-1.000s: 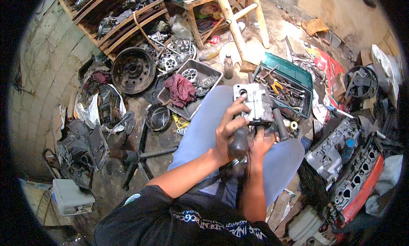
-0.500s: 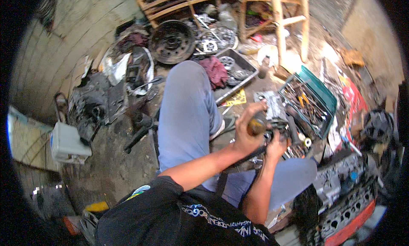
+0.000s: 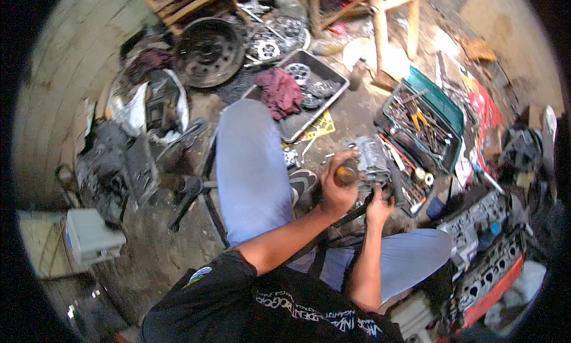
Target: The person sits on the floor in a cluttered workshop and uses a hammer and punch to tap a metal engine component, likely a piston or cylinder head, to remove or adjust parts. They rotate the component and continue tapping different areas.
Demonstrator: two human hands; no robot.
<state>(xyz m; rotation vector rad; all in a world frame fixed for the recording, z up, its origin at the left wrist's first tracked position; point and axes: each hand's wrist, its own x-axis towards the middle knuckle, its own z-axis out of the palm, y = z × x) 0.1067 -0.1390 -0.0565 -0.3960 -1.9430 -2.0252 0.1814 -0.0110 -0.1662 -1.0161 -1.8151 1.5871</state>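
Observation:
My left hand (image 3: 338,191) is closed around a thick handle with a round amber end (image 3: 346,173); what lies beyond the handle is hidden. Close beside it, my right hand (image 3: 379,210) grips a dark metal part (image 3: 385,191), thumb pointing away from me. Its exact kind is blurred. Just past both hands sits a grey cast-metal housing (image 3: 372,154), which appears to adjoin the dark part. My bent knees frame the work, and my left shoe shows left of the hands.
A green toolbox (image 3: 458,120) full of hand tools stands open at the right. Ahead lies a black tray (image 3: 333,99) with a maroon rag (image 3: 278,92) and metal parts. A wheel rim (image 3: 208,52) is farther left. Engine cylinder heads (image 3: 491,277) lie at the lower right.
The whole view has shifted, so the tray and toolbox appear moved left. Both hands keep their holds, slightly lower left in the picture, and more of my shoe shows.

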